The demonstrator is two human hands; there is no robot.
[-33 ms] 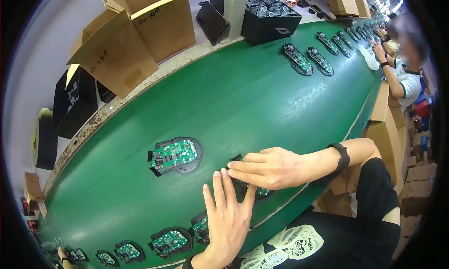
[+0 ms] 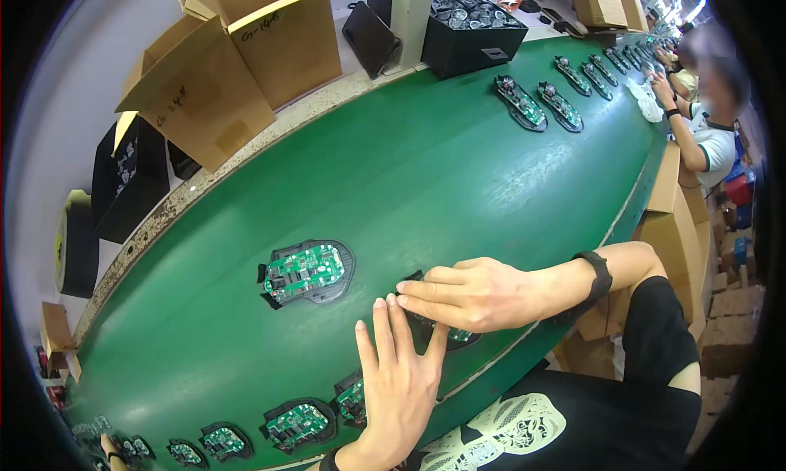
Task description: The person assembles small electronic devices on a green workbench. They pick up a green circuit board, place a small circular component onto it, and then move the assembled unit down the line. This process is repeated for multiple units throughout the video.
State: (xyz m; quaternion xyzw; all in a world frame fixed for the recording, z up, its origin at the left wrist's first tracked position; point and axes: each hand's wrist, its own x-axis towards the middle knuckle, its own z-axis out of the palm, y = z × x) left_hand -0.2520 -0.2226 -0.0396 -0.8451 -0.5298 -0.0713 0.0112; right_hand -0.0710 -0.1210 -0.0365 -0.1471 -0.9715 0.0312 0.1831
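Note:
A black casing with a green circuit board (image 2: 460, 335) lies near the belt's front edge, mostly covered by my hands. My right hand (image 2: 483, 294) rests over it from the right, fingers together and bent down at its left end; its thumb is hidden. From below reaches my left hand (image 2: 399, 385), fingers spread, its fingertips touching or nearly touching the right fingertips. The left thumb lies against the casing. Partly under my left hand is a second board in a black casing (image 2: 350, 399). Farther up the belt sits another circuit board unit (image 2: 307, 272), untouched.
More board units (image 2: 297, 423) line the green belt (image 2: 393, 184) at lower left, others (image 2: 521, 104) at far right. Cardboard boxes (image 2: 205, 111) and a black bin of small parts (image 2: 475, 41) stand along the far edge. A co-worker (image 2: 708, 135) works at the right.

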